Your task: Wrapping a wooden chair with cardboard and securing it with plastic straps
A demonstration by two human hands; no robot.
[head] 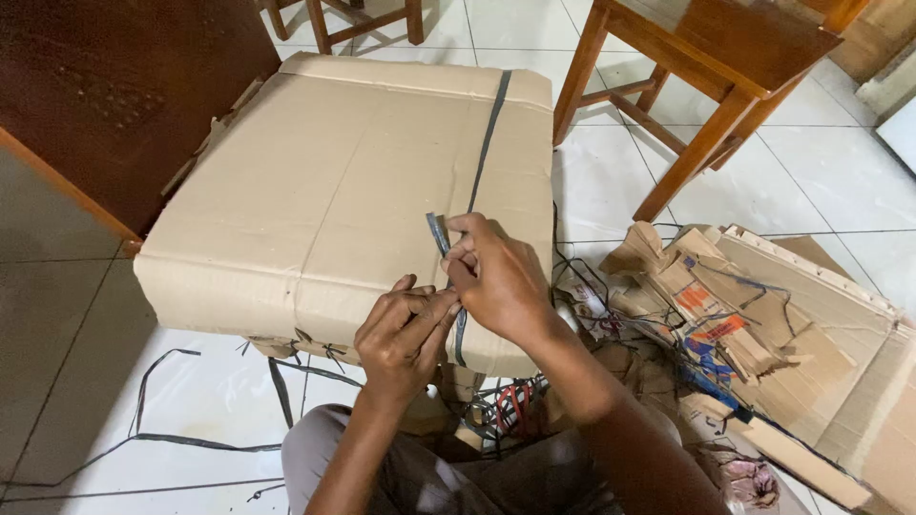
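Observation:
A large brown cardboard box (315, 181) lies on the tiled floor in front of me. A dark plastic strap (489, 133) runs lengthwise over its top, right of centre. My right hand (496, 277) pinches the strap's loose end near the box's front edge, the tip sticking up. Just below it, my left hand (405, 334) grips the same strap at the edge with closed fingers. Both hands touch each other over the strap.
A heap of torn cardboard scraps (763, 324) lies at the right. A wooden chair (706, 76) stands at the back right, a dark wooden panel (114, 95) at the left. Loose strap pieces (143, 420) trail on the floor. Red-handled pliers (515, 401) lie by my knees.

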